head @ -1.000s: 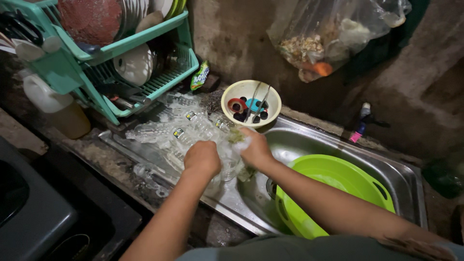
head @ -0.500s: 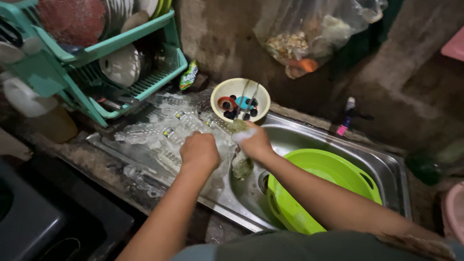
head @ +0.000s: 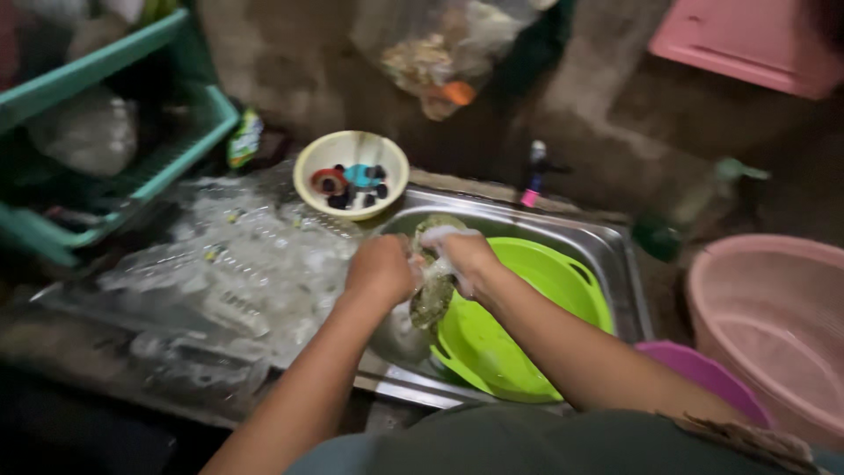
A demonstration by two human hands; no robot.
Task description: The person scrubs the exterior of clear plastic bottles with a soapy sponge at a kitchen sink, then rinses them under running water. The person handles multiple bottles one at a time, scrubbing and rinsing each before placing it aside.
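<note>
Over the sink (head: pixel 607 251), left hand (head: pixel 380 268) and right hand (head: pixel 466 255) both clench a wet greenish rag (head: pixel 433 295) above the green basin (head: pixel 527 352); best to wring hard, keeping drips inside.

yellow bowl (head: pixel 351 163), teal rack (head: pixel 114 141), perhaps pink tubs (head: pixel 774 325)

Two hands, one green basin (head: pixel 527 343), one yellow bowl (head: pixel 309 163), one pink tub (head: pixel 765 317), one teal rack (head: pixel 132 105)

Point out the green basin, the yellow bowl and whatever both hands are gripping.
green basin (head: pixel 563 290): head view, inner wall.
yellow bowl (head: pixel 309 167): head view, left rim.
wet greenish wad (head: pixel 432 299): head view, lower part between the hands.
</note>
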